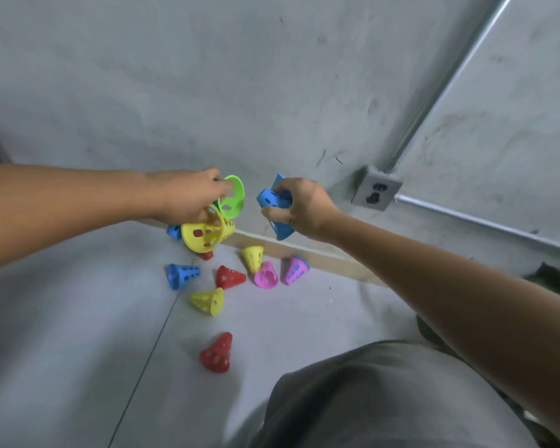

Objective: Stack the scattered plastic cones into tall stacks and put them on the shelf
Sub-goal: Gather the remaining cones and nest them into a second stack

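My left hand grips a green cone and a yellow cone together, their open mouths facing me. My right hand grips a blue cone, partly hidden by my fingers. On the grey floor below lie several scattered perforated cones: a blue one, a red one, a yellow one, two pink ones, another yellow one and a red one nearest me. One more blue cone peeks out behind the held yellow cone.
A grey wall rises right behind the cones, with a wooden baseboard along its foot. A wall socket and metal conduit sit to the right. My knee in grey cloth fills the lower right. No shelf is in view.
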The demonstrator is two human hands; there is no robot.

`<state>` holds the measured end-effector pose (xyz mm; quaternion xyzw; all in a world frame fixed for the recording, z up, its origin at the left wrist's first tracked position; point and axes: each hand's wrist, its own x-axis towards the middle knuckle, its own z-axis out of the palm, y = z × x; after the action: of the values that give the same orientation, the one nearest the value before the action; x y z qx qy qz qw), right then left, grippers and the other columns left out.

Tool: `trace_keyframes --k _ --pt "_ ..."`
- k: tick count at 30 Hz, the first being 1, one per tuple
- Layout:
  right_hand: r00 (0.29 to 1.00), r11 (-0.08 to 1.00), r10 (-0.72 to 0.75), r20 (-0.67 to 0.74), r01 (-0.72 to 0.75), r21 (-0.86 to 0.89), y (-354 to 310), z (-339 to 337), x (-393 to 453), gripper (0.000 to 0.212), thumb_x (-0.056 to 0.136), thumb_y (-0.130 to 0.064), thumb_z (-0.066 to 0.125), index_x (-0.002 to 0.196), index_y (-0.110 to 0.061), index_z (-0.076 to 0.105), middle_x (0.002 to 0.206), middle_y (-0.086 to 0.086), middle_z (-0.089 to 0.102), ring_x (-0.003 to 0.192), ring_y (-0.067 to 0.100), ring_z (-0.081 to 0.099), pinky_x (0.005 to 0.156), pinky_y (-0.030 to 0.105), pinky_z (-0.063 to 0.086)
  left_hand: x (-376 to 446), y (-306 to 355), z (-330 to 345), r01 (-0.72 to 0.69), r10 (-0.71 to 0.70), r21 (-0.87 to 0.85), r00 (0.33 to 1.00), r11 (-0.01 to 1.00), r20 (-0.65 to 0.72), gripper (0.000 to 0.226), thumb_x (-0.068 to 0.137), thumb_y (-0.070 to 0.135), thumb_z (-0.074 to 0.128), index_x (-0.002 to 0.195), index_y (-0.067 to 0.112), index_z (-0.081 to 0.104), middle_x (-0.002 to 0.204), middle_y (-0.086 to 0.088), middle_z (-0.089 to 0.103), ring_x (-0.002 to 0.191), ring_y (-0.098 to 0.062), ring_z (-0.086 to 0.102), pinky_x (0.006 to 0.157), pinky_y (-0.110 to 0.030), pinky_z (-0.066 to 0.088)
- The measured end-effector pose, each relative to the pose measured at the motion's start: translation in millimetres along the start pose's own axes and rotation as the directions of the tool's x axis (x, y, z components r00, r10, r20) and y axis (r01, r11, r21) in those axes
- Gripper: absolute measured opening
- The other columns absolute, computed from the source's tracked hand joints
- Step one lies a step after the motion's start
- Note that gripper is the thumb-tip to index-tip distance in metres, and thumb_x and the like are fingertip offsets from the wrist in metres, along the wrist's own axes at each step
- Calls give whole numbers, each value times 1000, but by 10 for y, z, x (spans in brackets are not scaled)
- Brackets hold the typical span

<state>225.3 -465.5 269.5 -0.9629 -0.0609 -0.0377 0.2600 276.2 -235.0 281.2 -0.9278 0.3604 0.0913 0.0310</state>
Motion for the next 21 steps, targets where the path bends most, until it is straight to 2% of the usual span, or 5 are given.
trace_keyframes --k 4,7,12,15,21 --pt "998 998 -60 5 60 -10 -614 -138 159 24 84 -34 75 94 -15 64 81 -1 58 67 12 52 49 9 34 -536 -297 -336 40 -40 -12 997 999 -72 41 95 31 65 129 16 46 127 -6 43 76 -22 44 65 -29 28" --pt "993 993 -119 0 119 -27 -1071 -95 255 26 84 -36 75 97 -15 65 84 -1 59 70 14 52 49 10 34 -935 -566 -483 60 -63 -32 992 998 -108 41 92 31 68 125 16 48 116 -3 41 79 -24 46 68 -29 31" --pt "973 973 -230 27 230 -17 -1827 122 367 25 84 -35 75 98 -16 66 85 -2 59 69 10 51 51 7 35 -1614 -1033 -550 130 -138 -67 983 989 -123 40 88 33 71 118 16 51 117 -10 47 86 -29 53 74 -35 42" --pt "960 960 -278 36 278 8 -2215 308 407 23 84 -34 75 97 -17 66 85 -3 58 75 15 50 51 6 34 -2014 -1276 -544 190 -201 -90 970 978 -136 42 87 34 73 118 14 53 116 -13 49 96 -34 56 83 -39 47" --pt "944 941 -327 37 321 109 -2860 720 464 29 87 -33 74 102 -8 69 90 6 58 80 18 48 53 6 34 -2753 -1650 -553 324 -337 -113 931 939 -139 41 90 35 71 116 8 55 111 -19 56 98 -37 55 80 -40 44"
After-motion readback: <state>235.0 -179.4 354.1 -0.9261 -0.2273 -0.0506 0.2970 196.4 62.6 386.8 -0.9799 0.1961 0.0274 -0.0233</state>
